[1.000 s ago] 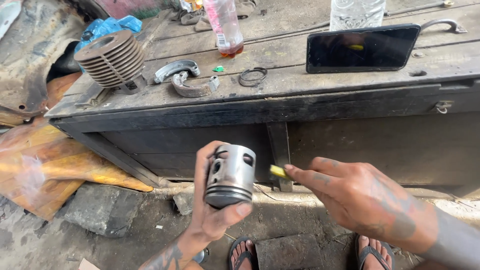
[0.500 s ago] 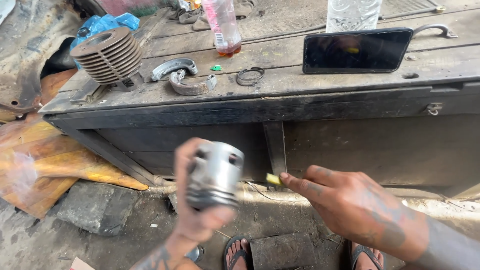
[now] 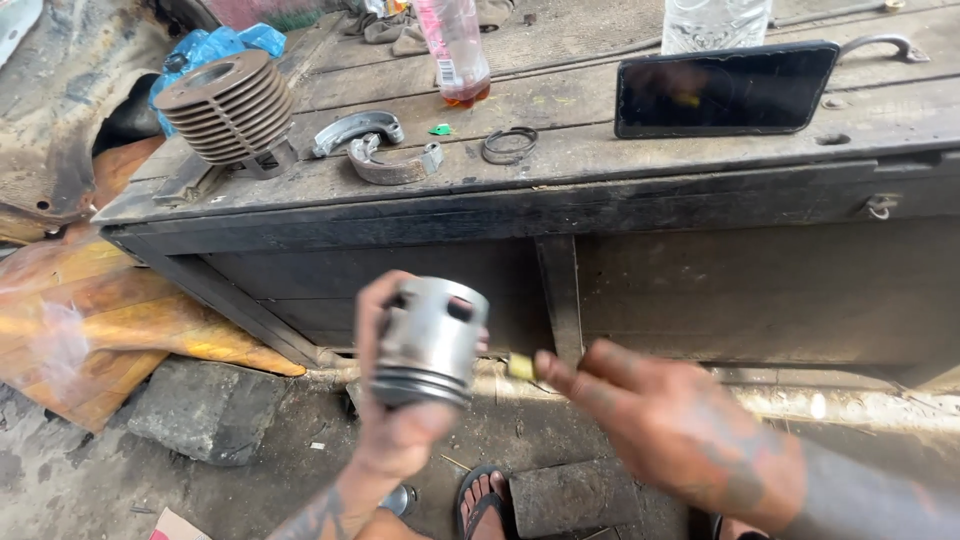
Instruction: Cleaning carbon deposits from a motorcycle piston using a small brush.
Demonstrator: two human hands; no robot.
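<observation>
My left hand (image 3: 395,430) grips a grey metal piston (image 3: 430,340) in front of the wooden workbench, its ringed crown pointing down and its cut-out skirt up. My right hand (image 3: 680,440) is just to the right of it, fingers pinched on a small yellowish piece (image 3: 520,367) whose tip points at the piston's side. The small piece is blurred and I cannot tell what it is. Both hands hang low over the ground near my sandalled feet (image 3: 485,500).
On the dark wooden workbench (image 3: 560,200) stand a finned engine cylinder (image 3: 230,105), two curved brake shoes (image 3: 375,150), thin metal rings (image 3: 510,145), a plastic bottle (image 3: 455,50) and a black phone (image 3: 720,90). A stone block (image 3: 200,405) and rusty sheet metal (image 3: 90,310) lie left.
My left hand has turned the piston so its crown now faces down. Both hands dropped slightly, and my right hand stays beside the piston with the small piece.
</observation>
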